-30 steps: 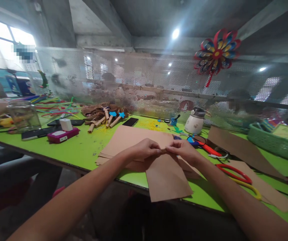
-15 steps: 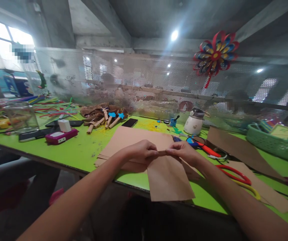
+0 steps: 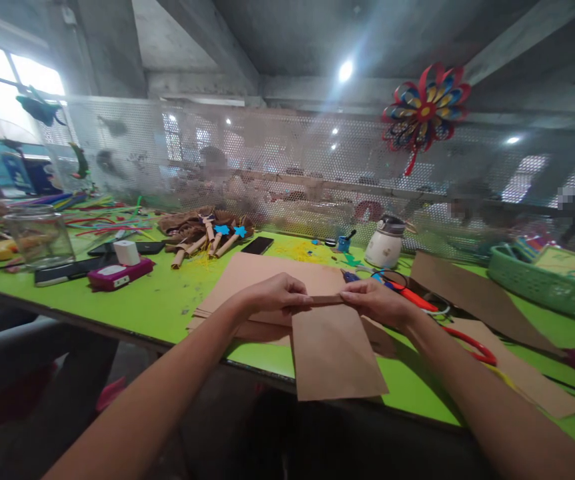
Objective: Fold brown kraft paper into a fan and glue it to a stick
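Note:
A sheet of brown paper [image 3: 337, 353] hangs a little over the table's front edge, its far edge rolled or folded into a narrow strip. At the left end of that strip, my left hand [image 3: 280, 293] pinches the paper between thumb and fingers. My right hand [image 3: 370, 299] pinches the right end in the same way. Between the two hands a short length of the strip shows. Beneath and behind them lies a stack of brown paper sheets [image 3: 247, 277] on the green table [image 3: 167, 300].
Rolled paper pieces with blue stars [image 3: 221, 231], a phone [image 3: 258, 246], a white bottle [image 3: 384, 243], red-handled scissors [image 3: 472, 343], a green basket [image 3: 527, 283], a glass jar [image 3: 40, 240] and a magenta power strip [image 3: 121, 275] stand or lie around the table.
My hands have moved apart along the strip, so more of it shows between them. The whole view has shifted slightly.

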{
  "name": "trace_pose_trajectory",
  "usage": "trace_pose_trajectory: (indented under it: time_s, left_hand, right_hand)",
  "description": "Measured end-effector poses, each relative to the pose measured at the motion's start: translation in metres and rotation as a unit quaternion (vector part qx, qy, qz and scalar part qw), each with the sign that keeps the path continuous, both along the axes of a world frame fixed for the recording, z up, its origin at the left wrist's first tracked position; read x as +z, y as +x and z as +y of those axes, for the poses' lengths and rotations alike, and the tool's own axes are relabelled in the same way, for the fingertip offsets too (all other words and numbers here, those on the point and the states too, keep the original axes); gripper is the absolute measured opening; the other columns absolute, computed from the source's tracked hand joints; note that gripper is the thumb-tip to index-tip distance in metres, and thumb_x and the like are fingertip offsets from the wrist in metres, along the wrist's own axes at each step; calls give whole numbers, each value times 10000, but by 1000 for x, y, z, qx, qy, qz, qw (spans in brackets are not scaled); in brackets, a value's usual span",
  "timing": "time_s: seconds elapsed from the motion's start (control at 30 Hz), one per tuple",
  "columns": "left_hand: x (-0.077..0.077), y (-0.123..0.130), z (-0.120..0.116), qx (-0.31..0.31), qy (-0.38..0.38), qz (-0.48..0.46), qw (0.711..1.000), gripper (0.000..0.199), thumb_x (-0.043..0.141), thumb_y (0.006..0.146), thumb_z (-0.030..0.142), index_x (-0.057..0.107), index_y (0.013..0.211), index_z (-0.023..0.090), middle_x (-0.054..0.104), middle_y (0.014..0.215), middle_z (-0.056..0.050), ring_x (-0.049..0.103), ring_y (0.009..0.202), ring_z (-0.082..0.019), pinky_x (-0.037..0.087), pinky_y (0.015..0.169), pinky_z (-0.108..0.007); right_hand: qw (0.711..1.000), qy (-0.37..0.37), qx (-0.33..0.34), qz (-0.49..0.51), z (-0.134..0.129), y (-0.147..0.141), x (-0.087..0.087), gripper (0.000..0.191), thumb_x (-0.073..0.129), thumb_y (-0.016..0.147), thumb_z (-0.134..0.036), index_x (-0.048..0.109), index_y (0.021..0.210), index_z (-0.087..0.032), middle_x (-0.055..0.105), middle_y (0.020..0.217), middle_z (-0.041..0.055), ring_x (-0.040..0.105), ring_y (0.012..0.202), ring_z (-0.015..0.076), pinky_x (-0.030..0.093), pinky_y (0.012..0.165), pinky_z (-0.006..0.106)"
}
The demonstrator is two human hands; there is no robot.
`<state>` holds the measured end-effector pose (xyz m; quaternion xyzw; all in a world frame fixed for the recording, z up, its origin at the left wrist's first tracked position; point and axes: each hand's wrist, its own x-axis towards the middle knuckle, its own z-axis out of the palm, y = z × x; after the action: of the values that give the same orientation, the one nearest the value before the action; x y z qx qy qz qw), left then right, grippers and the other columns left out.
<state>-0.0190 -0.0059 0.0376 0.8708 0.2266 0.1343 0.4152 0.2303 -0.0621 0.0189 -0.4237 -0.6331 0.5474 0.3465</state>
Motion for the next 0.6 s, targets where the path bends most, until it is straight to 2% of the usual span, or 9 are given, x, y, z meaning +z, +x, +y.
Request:
trace_pose_trajectory:
  time_s: [0.17,0.27,0.33,0.47,0.53,0.6]
  left_hand:
    - [6,-5,-3,-19,-41,-44,998,342,537,782,458,572,680,133,446,491,41,378,461,-70,263,475,-208]
    - [10,-3,-10,3,-127,-116,985,342,574,761,463,555,681,131,426,532,47,354,472,-58,246,467,-205]
    - [9,1,-15,0,-207,-158,965,329,610,742,447,551,685,128,428,570,44,356,490,-52,249,472,-200]
    - [-5,7,-23,-66,-360,-165,916,283,682,688,393,587,757,136,475,604,26,411,502,-63,312,497,-214]
    - [-13,9,-26,-67,-396,-151,903,291,690,676,389,603,815,149,485,599,23,429,492,-74,336,500,-230]
    - [-18,11,-30,-56,-390,-134,909,283,670,691,398,608,818,153,479,573,23,442,483,-82,363,511,-246]
  right_hand:
    - [997,10,-12,71,0,1,5,336,639,739,-418,663,932,-144,631,732,36,555,638,122,419,601,248]
    - [988,51,-36,142,-6,-4,16,364,577,776,-461,649,991,-176,662,830,67,604,753,169,465,687,292]
    - [983,78,-34,161,-12,-11,21,355,640,739,-402,634,1031,-201,667,897,68,614,802,179,476,729,300]
    - [987,77,64,124,-26,-30,22,462,735,646,-313,621,1082,-211,668,924,66,619,805,191,495,735,327]
    - [986,72,98,113,-30,-37,21,424,743,630,-317,650,1024,-190,671,876,64,613,798,194,496,735,332]
    - [984,88,103,117,-32,-42,21,338,751,621,-296,680,927,-171,661,833,54,607,784,185,489,739,321]
